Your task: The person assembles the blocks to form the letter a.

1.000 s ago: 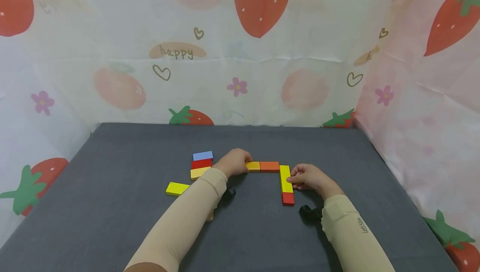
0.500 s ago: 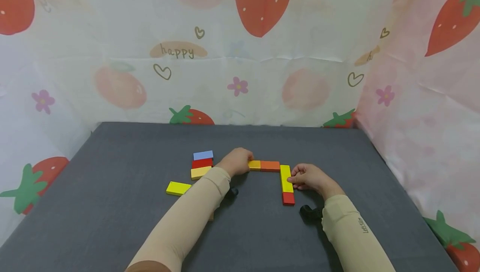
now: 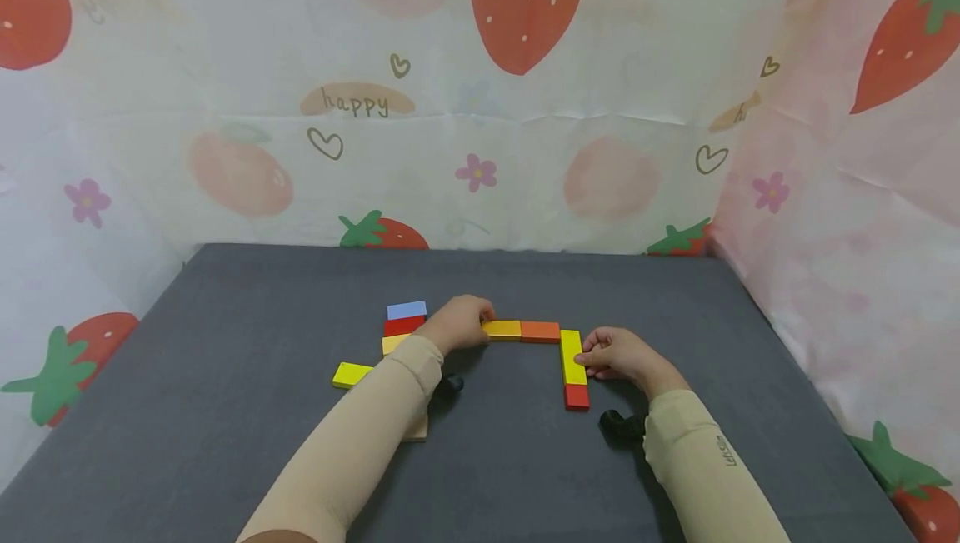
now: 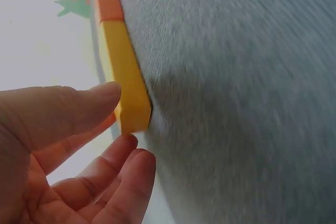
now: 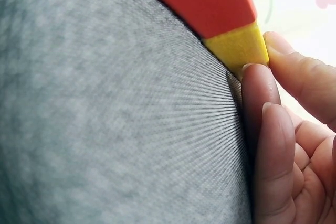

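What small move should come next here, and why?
Probably draw the left hand away from the golden block and toward the blue block: the golden one already meets the orange block end to end, while the blue one lies outside that row.

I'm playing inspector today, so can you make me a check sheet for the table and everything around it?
Surface: gray cloth.
Job's things: orange-yellow block, orange block, long yellow block and red block, in a bent line.
Clutter: blue block, second red block, pale yellow block, bright yellow block, partly hidden tan block, two dark objects.
Grips: left grip at the orange-yellow block's end, contact unclear; right grip touches the long yellow block.
Cables: nothing seen.
Surroundings: strawberry-print sheets.
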`<move>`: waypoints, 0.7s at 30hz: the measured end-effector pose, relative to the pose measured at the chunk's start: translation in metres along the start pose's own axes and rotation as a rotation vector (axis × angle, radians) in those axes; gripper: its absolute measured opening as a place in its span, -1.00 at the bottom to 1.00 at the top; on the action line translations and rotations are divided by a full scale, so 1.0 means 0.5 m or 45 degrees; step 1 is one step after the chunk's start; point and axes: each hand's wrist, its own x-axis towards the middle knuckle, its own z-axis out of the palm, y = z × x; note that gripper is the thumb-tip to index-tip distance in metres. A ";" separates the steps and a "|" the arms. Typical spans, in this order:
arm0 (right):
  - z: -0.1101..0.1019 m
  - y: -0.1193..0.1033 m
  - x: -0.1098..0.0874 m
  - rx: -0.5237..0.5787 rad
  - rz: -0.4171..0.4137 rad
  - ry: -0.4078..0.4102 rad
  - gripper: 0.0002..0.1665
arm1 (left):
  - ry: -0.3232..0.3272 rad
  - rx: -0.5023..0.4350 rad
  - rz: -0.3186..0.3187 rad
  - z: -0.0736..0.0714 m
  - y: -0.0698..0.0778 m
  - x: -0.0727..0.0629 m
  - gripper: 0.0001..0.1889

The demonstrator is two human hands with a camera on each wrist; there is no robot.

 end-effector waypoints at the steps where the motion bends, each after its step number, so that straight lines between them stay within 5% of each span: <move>1: 0.000 0.000 0.000 -0.006 -0.002 -0.003 -0.71 | -0.002 -0.013 -0.004 -0.004 -0.003 -0.004 -0.65; 15: 0.002 0.001 0.000 -0.011 -0.019 0.006 -0.72 | 0.044 -0.170 -0.081 -0.068 -0.062 -0.083 -0.62; 21: 0.003 0.000 -0.001 -0.003 -0.022 0.001 -0.70 | 0.014 -0.174 -0.093 -0.075 -0.095 -0.124 -0.63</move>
